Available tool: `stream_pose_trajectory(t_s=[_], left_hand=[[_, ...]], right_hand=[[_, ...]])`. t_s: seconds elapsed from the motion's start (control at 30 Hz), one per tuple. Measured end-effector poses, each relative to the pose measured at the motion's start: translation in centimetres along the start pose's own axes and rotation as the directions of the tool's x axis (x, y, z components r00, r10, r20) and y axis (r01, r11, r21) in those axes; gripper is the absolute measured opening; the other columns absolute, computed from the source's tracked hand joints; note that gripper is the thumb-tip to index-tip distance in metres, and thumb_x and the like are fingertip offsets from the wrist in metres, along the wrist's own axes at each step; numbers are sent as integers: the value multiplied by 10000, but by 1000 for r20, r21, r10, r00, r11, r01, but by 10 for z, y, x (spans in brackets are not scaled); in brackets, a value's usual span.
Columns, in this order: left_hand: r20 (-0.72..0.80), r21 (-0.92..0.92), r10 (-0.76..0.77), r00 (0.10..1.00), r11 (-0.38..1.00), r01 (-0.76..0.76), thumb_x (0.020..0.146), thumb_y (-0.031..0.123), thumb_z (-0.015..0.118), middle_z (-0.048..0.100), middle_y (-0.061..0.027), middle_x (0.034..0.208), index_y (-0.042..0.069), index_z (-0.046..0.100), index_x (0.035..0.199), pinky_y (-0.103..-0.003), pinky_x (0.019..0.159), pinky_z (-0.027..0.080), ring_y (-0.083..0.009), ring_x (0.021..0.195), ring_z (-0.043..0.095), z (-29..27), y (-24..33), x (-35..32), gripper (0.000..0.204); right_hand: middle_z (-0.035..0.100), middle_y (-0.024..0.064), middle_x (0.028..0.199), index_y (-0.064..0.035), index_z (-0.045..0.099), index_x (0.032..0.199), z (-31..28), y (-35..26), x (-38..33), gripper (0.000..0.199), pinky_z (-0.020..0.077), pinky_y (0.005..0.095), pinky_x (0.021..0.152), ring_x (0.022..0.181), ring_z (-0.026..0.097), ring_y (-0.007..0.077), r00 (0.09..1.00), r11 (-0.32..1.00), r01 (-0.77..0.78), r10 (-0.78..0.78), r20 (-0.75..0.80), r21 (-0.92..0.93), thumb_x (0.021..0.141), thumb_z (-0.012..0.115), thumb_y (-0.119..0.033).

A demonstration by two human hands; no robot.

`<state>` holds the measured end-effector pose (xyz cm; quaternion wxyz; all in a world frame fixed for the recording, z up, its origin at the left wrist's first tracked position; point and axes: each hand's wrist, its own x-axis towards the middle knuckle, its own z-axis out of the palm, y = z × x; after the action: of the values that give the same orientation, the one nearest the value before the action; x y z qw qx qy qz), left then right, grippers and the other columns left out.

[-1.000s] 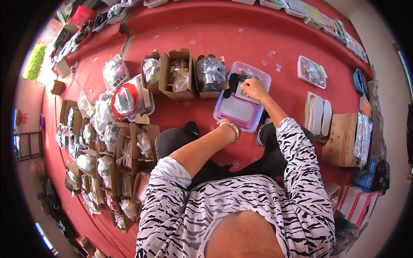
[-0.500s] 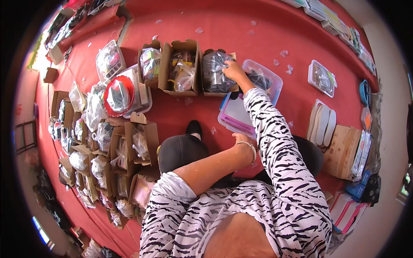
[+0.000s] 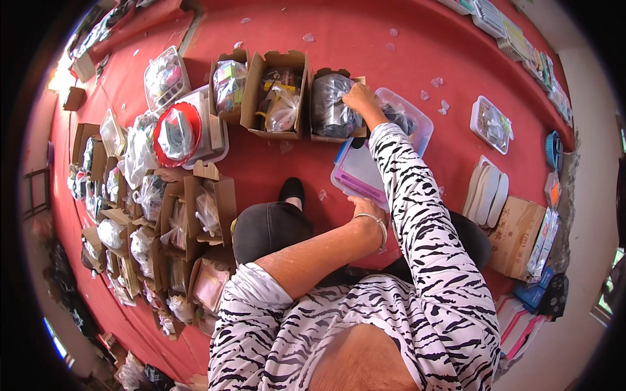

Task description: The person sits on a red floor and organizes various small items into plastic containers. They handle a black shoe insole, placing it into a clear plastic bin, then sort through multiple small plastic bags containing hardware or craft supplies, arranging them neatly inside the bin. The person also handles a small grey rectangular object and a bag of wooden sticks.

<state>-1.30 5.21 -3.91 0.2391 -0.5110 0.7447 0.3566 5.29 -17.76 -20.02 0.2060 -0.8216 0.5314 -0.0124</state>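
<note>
"Right hand (image 3: 362,102)?"
"Twelve o'clock from the sitter, fingers bunched narrow against the grey bag (image 3: 332,104) in its cardboard box (image 3: 326,138). Gripping? Can't tell."
"Left hand (image 3: 368,210)?"
"By the clear tub (image 3: 422,130), just past twelve, fingers curled at its near edge; their hold, seemingly, stays unclear."

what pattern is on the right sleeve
Right sleeve: black streaks on white, best in the head view.

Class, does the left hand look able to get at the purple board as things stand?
Probably yes: the left hand is at the tub, close to the purple board, whose left part lies uncovered, though the right sleeve hides its right side.
</note>
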Motion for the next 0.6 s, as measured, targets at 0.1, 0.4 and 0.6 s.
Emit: stream_pose_trajectory(t_s=[0.1,0.4,0.6], left_hand=[[-28,26,-1,1000,1000,2,798,291,610,613,-127,1116,83,598,1153,-548,888,396,-332,1067,559,-4,8,3,411],[21,29,-2,1000,1000,2,806,288,608,584,-127,1178,90,616,1135,-536,909,384,-330,1121,527,-4,4,-6,384],[80,23,41,996,999,-43,792,321,631,574,-122,1197,100,609,1148,-552,910,379,-324,1139,514,-7,16,-10,419]], right_hand=[[645,219,770,48,647,796,-11,26,19,380,505,415,649,700,641,361,969,999,12,-19,245,30,728,594,-322],[475,-11,508,-34,570,596,-88,4,-1,182,329,252,403,436,419,76,951,745,176,-298,85,643,714,639,-155],[425,-40,545,-45,529,596,-215,55,-48,179,316,274,441,495,380,69,969,780,145,-236,72,609,704,620,-156]])
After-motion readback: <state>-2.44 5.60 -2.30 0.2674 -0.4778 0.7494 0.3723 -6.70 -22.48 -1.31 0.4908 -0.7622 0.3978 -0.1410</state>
